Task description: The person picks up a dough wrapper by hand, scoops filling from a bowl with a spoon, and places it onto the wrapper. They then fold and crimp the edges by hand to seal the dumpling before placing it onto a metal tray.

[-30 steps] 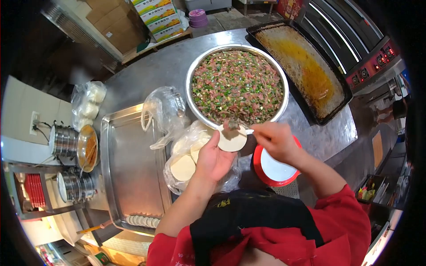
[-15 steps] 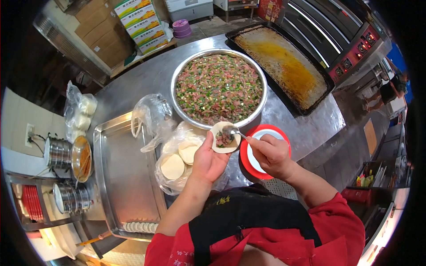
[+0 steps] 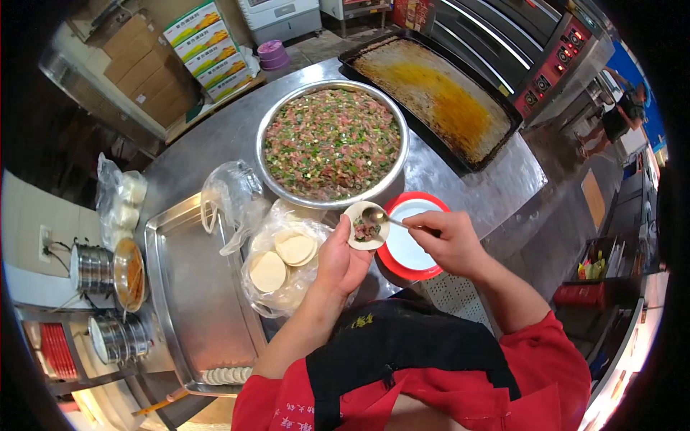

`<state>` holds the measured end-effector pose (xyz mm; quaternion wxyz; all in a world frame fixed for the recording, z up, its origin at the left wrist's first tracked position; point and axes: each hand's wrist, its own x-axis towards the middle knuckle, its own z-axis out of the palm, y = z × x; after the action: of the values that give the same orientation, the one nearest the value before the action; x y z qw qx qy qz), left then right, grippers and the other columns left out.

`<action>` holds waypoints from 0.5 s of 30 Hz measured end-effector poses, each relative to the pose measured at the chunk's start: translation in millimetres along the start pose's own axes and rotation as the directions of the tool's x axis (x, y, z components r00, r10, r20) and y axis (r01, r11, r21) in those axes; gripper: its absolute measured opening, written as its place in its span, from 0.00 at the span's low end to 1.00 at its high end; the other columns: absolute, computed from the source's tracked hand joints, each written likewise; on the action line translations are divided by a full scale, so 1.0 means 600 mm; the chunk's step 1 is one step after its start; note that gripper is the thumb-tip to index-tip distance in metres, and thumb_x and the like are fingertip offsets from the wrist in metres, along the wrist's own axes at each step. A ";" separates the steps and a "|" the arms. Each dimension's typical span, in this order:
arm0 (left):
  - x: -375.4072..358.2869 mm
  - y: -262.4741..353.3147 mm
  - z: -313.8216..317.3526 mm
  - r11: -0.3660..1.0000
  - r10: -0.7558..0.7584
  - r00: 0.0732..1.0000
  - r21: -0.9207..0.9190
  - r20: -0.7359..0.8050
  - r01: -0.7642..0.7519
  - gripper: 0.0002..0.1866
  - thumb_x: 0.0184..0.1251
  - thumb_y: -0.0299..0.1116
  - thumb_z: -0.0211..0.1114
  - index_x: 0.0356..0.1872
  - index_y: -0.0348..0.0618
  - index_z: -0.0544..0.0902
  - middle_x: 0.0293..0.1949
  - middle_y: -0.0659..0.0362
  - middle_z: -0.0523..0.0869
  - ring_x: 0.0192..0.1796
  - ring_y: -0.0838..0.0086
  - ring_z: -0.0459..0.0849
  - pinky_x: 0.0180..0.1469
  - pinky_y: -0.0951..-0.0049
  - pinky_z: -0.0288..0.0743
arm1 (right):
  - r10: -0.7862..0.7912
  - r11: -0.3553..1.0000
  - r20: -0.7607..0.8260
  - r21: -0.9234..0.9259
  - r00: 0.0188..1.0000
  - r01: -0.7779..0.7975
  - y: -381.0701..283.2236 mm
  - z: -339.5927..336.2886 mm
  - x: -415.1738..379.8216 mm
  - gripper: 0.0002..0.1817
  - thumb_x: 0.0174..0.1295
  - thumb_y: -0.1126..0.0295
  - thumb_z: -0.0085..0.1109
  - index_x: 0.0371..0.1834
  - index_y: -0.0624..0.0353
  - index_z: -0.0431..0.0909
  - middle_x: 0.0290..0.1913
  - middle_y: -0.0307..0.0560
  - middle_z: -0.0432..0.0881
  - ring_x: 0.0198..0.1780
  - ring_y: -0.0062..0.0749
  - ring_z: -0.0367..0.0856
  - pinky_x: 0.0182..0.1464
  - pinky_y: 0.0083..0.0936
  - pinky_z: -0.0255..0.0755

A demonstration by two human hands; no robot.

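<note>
My left hand holds a round dough wrapper on its fingers, with a small mound of meat filling in the middle. In my right hand is a metal spoon, its bowl resting on the filling. Just beyond stands a large steel bowl full of minced meat with chopped green onion. Under my right hand lies a white dish with a red rim. To the left of my left hand, stacked wrappers sit on a clear plastic bag.
A steel tray on the left has a row of folded dumplings at its near end. An oily black baking pan lies at the far right, before an oven. Another person is at the far right.
The view has shifted, so the table things appear lower and further left. The spoon stays at the filling in the wrapper, its bowl now turned differently.
</note>
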<state>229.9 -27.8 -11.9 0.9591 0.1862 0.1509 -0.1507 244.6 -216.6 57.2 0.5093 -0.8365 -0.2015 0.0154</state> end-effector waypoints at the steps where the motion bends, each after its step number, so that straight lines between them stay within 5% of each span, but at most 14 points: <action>1: 0.000 -0.003 -0.005 1.000 -0.024 1.000 0.020 -0.002 0.024 0.24 0.78 0.44 0.38 0.62 0.36 0.66 0.60 0.49 0.74 0.64 0.60 0.71 0.69 0.57 0.63 | 0.011 1.000 -0.009 0.000 1.000 -0.011 0.000 -0.008 0.005 0.06 0.57 0.77 0.59 0.37 0.64 0.83 0.21 0.41 0.79 0.22 0.19 0.74 0.24 0.21 0.67; 3: -0.002 -0.009 -0.012 0.996 -0.060 0.998 0.060 0.021 0.059 0.23 0.78 0.44 0.39 0.62 0.36 0.67 0.60 0.49 0.74 0.63 0.60 0.72 0.68 0.57 0.63 | 0.316 0.948 0.215 -0.021 0.924 -0.319 0.002 -0.025 0.015 0.07 0.57 0.74 0.59 0.36 0.65 0.84 0.20 0.37 0.78 0.22 0.14 0.72 0.23 0.20 0.66; 6: -0.010 -0.020 -0.021 0.990 -0.101 0.995 0.101 0.025 0.098 0.22 0.78 0.42 0.41 0.60 0.36 0.69 0.58 0.50 0.76 0.62 0.61 0.74 0.67 0.57 0.65 | 0.433 0.898 0.334 -0.081 0.837 -0.432 0.010 -0.045 0.023 0.08 0.57 0.73 0.59 0.36 0.66 0.84 0.19 0.36 0.76 0.21 0.14 0.72 0.22 0.18 0.64; 8: -0.014 -0.024 -0.026 0.988 -0.114 0.993 0.110 0.011 0.112 0.21 0.78 0.41 0.42 0.60 0.36 0.70 0.57 0.50 0.77 0.61 0.61 0.75 0.65 0.58 0.67 | 0.446 0.893 0.334 -0.113 0.830 -0.435 0.017 -0.058 0.017 0.08 0.54 0.74 0.60 0.35 0.66 0.84 0.19 0.41 0.79 0.21 0.19 0.74 0.23 0.22 0.67; 10: -0.015 -0.024 -0.027 0.991 -0.081 0.988 0.093 -0.129 0.094 0.21 0.78 0.41 0.42 0.59 0.36 0.70 0.57 0.51 0.77 0.61 0.61 0.75 0.65 0.58 0.67 | 0.314 0.934 0.293 -0.269 0.903 -0.237 0.035 -0.072 0.008 0.08 0.51 0.74 0.60 0.34 0.64 0.84 0.22 0.47 0.82 0.22 0.25 0.77 0.27 0.26 0.70; 15: -0.016 -0.016 -0.021 0.996 -0.082 0.986 0.022 -0.148 0.086 0.21 0.77 0.41 0.43 0.59 0.35 0.69 0.59 0.50 0.76 0.62 0.61 0.74 0.67 0.58 0.66 | 0.328 0.791 0.084 -0.569 0.941 -0.225 0.112 -0.054 -0.045 0.06 0.48 0.72 0.57 0.26 0.59 0.83 0.26 0.56 0.82 0.29 0.51 0.82 0.34 0.41 0.75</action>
<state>215.0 -28.7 -22.8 0.9353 0.2038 0.2270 -0.1792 248.9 -280.3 10.4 0.2186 -0.9630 -0.1169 0.1060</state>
